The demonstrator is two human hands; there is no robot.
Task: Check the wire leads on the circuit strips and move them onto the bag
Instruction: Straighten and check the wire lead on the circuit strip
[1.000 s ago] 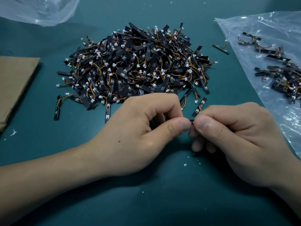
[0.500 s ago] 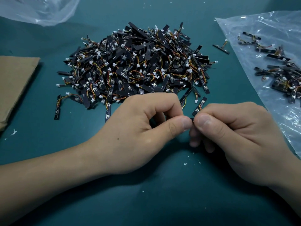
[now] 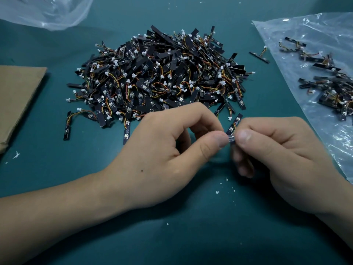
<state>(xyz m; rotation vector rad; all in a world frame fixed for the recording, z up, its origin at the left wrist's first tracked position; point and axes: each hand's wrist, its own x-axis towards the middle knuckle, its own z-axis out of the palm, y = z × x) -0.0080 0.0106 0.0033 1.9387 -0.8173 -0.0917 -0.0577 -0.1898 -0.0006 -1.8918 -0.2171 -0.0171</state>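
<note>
A big heap of black circuit strips (image 3: 158,81) with orange and yellow wire leads and white plugs lies mid-table. In front of it, my left hand (image 3: 162,155) and my right hand (image 3: 282,159) meet thumb to thumb, both pinching one small circuit strip (image 3: 231,139), mostly hidden by the fingers. Just behind the thumbs another strip (image 3: 234,123) lies on the mat. At the right, a clear plastic bag (image 3: 298,25) lies flat with several strips (image 3: 332,88) on it.
A lone strip (image 3: 259,56) lies between heap and bag. Brown cardboard (image 3: 17,100) sits at the left edge. Another crumpled clear bag (image 3: 47,12) is at the top left. White crumbs (image 3: 217,192) dot the green mat near my wrists.
Both hands stay almost still, the thumbs and fingers shifting slightly around the pinched strip. A little more of it shows between the thumb tips now.
</note>
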